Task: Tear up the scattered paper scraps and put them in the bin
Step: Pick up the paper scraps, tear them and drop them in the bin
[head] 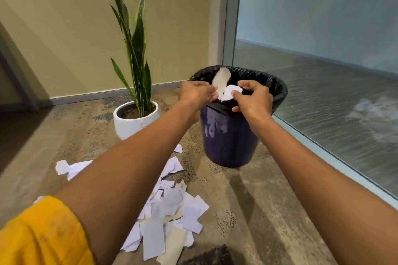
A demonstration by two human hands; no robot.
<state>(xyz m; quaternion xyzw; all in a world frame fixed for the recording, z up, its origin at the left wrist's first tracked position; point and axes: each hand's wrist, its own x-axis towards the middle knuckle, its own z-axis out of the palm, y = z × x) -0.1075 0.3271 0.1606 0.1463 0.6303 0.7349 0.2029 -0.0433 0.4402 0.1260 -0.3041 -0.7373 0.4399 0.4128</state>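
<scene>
Both hands hold torn paper over the mouth of the bin.

Head view: the left hand [197, 92] pinches a long white strip [221, 80] that stands up at 12 o'clock from its fingers, while the right hand [253, 98] curls round a smaller white piece [230, 92]; the two pieces touch above the black liner [277, 90] of the dark blue bin [228, 142]. More scraps [170, 215] lie on the floor at 7 o'clock from the bin. A potted plant [136, 114] stands at 9 o'clock, just beside it.
</scene>
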